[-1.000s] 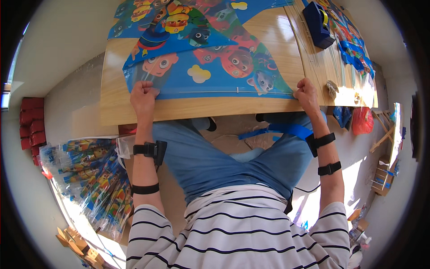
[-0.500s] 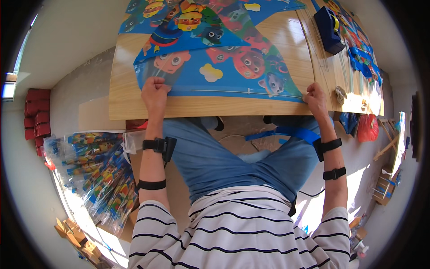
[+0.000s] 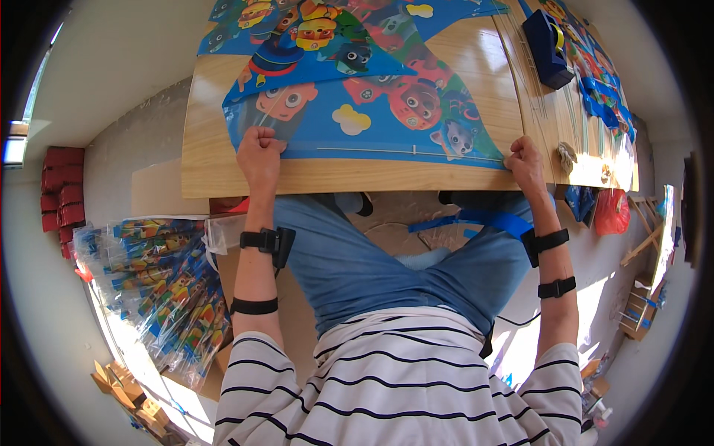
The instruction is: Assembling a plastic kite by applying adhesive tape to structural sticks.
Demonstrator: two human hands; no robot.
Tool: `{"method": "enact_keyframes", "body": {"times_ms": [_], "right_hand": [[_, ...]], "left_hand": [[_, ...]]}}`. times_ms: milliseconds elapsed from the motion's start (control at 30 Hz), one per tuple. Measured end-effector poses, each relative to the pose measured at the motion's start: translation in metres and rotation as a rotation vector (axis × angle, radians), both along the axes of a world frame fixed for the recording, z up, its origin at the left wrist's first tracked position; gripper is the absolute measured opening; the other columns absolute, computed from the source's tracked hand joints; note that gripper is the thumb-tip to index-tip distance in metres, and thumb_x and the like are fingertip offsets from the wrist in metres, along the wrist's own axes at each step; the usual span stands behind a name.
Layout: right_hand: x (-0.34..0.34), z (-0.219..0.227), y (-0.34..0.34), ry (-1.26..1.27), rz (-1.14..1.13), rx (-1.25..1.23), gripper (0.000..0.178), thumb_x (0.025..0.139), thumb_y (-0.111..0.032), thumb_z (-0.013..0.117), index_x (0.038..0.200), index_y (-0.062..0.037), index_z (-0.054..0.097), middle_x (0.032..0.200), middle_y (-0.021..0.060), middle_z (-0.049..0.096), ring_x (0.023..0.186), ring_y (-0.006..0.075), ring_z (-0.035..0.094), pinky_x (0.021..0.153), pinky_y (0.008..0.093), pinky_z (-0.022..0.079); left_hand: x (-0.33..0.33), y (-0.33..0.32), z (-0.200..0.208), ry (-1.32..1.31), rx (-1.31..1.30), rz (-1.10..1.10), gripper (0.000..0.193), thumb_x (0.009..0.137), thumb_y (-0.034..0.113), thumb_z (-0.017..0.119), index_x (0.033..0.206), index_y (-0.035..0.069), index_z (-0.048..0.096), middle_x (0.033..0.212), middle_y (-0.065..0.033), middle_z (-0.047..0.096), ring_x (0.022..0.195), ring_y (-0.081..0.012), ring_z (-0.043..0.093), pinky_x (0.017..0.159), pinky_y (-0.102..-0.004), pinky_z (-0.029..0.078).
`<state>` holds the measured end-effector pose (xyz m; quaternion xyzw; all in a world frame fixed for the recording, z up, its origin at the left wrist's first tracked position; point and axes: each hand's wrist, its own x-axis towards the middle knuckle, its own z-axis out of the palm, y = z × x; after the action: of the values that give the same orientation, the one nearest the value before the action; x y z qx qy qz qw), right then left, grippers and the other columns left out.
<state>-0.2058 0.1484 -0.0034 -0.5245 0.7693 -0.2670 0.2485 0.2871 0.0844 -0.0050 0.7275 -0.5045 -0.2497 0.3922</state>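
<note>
A blue printed kite sail (image 3: 312, 143) with cartoon animal faces and small yellow-and-white clouds lies spread over the near part of a wooden table (image 3: 372, 177). A thin pale rod (image 3: 372, 151) with a small white fitting (image 3: 414, 150) runs along its near edge. My left hand (image 3: 259, 157) is closed in a pinch on the sail's near edge, toward its left end. At the right corner, my right hand (image 3: 525, 163) pinches the sail's tip, where the rod ends. My fingers hide what exactly lies between them.
A dark blue tape dispenser (image 3: 547, 50) stands at the far right of the table, near several thin rods (image 3: 520, 74) and more printed sheets (image 3: 587, 56). A small bundle of cord (image 3: 567, 157) lies right of my right hand. Bagged printed pieces (image 3: 160, 290) lie at the lower left.
My left hand has shifted very slightly to the right along the near edge. My right hand and the sail look almost unmoved.
</note>
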Motion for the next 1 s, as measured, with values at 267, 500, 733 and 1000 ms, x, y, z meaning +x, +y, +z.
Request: {"method": "enact_keyframes", "body": {"times_ms": [267, 500, 733, 1000], "right_hand": [[0.0011, 0.0012, 0.0000, 0.008, 0.005, -0.011, 0.022, 0.067, 0.003, 0.066, 0.087, -0.0012, 0.055, 0.069, 0.0062, 0.053, 0.066, 0.0173, 0.052, 0.061, 0.0320, 0.045], [0.0050, 0.0045, -0.0003, 0.013, -0.002, -0.007, 0.023, 0.067, 0.004, 0.065, 0.087, -0.0017, 0.055, 0.069, 0.0049, 0.051, 0.065, 0.0162, 0.051, 0.061, 0.0312, 0.044], [-0.0001, -0.0008, -0.0002, 0.002, -0.009, 0.003, 0.023, 0.067, 0.004, 0.065, 0.087, -0.0012, 0.055, 0.070, 0.0057, 0.052, 0.066, 0.0169, 0.052, 0.061, 0.0315, 0.045], [0.0018, 0.0020, -0.0014, 0.030, 0.007, -0.012, 0.024, 0.065, 0.004, 0.066, 0.087, -0.0005, 0.055, 0.070, 0.0067, 0.053, 0.066, 0.0172, 0.053, 0.061, 0.0317, 0.046]], "left_hand": [[-0.0012, 0.0027, 0.0026, 0.009, -0.007, -0.002, 0.026, 0.069, -0.005, 0.073, 0.092, -0.001, 0.062, 0.074, -0.0046, 0.064, 0.067, -0.0115, 0.060, 0.064, -0.0247, 0.050], [-0.0026, 0.0051, 0.0063, 0.027, 0.003, -0.005, 0.026, 0.070, -0.005, 0.072, 0.093, -0.001, 0.063, 0.074, -0.0044, 0.063, 0.068, -0.0113, 0.060, 0.064, -0.0242, 0.050], [-0.0026, 0.0068, 0.0070, 0.076, 0.005, -0.029, 0.026, 0.070, -0.005, 0.072, 0.094, -0.001, 0.063, 0.076, -0.0039, 0.063, 0.070, -0.0104, 0.059, 0.066, -0.0234, 0.049], [0.0003, 0.0103, 0.0020, 0.104, -0.034, -0.041, 0.024, 0.071, -0.002, 0.069, 0.094, 0.001, 0.062, 0.075, -0.0051, 0.063, 0.069, -0.0131, 0.060, 0.067, -0.0263, 0.049]]}}
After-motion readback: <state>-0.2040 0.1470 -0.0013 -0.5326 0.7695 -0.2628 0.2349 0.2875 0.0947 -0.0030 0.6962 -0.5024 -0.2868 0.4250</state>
